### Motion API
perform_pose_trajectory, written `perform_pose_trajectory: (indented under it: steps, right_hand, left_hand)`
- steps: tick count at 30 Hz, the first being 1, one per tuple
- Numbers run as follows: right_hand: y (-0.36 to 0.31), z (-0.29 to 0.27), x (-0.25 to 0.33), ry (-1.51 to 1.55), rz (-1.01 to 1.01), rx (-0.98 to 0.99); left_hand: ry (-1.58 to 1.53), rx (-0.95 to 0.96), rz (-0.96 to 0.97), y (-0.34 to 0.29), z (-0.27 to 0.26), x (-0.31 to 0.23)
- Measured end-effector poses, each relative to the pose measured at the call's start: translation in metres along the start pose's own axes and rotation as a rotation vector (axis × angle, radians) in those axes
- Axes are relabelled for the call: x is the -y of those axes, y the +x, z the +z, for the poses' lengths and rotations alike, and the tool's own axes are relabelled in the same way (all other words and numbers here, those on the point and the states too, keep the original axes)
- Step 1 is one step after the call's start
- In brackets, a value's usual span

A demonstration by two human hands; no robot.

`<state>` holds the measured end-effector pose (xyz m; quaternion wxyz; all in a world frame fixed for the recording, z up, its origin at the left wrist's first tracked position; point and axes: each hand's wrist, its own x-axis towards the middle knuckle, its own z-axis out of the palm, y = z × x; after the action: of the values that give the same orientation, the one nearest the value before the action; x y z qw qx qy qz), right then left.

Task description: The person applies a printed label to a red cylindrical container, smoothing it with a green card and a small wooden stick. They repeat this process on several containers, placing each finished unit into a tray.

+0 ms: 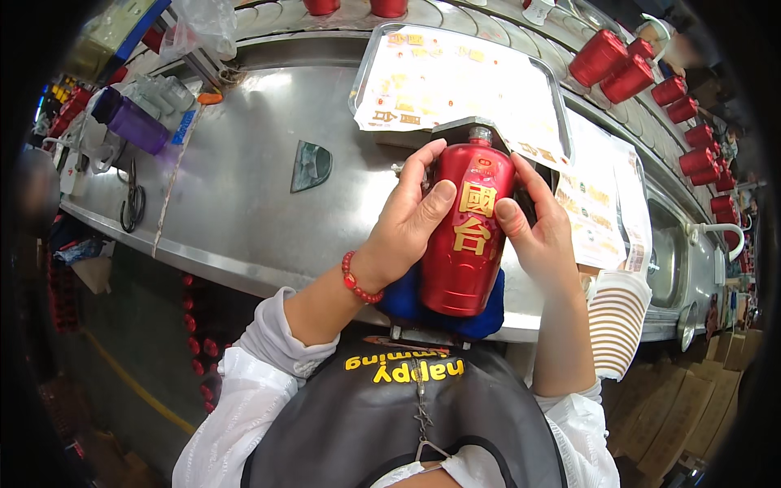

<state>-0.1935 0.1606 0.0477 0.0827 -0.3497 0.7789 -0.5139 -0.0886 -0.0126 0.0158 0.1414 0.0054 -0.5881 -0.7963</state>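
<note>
A red glossy bottle (458, 276) with large gold characters lies on a blue cloth (399, 297) at the front edge of the steel bench, its bare neck pointing away from me. On its left side rests my left hand (411, 207), thumb on the front near the gold lettering. My right hand (538, 220) holds the opposite side, its thumb also by the lettering. Fingers of both hands curl round the shoulders, partly hidden behind the bottle. Beyond the neck, a tray (355, 96) carries white sheets (431, 73) of gold and red stickers.
A flat grey-green scraper (311, 166) lies left of the bottle. Farther left are black scissors (133, 199) and a purple bottle (134, 122). More sticker sheets (598, 203) lie at right, near a sink (669, 244). Red bottles (626, 77) line a conveyor (504, 32) behind.
</note>
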Motion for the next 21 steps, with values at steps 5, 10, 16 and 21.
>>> perform_pose_trajectory:
  steps: [5, 10, 16, 21]
  right_hand:
    - [0.0032, 0.0036, 0.0019, 0.026, 0.058, -0.013]
    - [0.004, 0.0058, 0.0035, 0.04, 0.054, -0.019]
    - [0.003, 0.0053, 0.0013, 0.088, 0.054, -0.021]
    - [0.0031, 0.006, -0.0006, 0.12, 0.064, -0.03]
  left_hand:
    - [-0.011, 0.007, 0.004, 0.0012, -0.0014, 0.0053]
    - [0.021, -0.005, 0.019, 0.0011, -0.0009, 0.0067]
    - [0.065, 0.01, 0.017, 0.0063, -0.0024, 0.0039]
    - [0.136, -0.032, 0.01, 0.008, 0.0014, 0.004]
